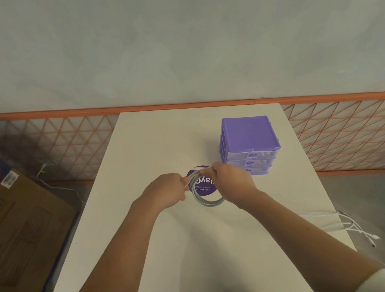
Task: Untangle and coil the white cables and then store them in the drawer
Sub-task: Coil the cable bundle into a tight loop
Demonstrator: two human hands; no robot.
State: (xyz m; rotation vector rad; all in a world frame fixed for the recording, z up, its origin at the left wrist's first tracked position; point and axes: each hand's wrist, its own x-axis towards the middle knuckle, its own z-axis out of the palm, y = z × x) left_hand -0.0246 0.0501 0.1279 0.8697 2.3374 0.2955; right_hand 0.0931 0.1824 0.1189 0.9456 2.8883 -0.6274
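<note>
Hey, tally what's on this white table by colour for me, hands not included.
Purple: 2, the drawer unit and the round sticker.
White: 2, the coiled cable gripped by both hands, and the loose cable bundle at the right edge.
Total: 4.

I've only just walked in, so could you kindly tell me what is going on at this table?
A person is winding a white cable coil above a white table, over a round purple sticker. The left hand grips one side of the loop and the right hand grips the other. A small purple plastic drawer unit stands just beyond the right hand, its drawers looking closed. More loose white cables hang off the table's right edge, not yet coiled.
</note>
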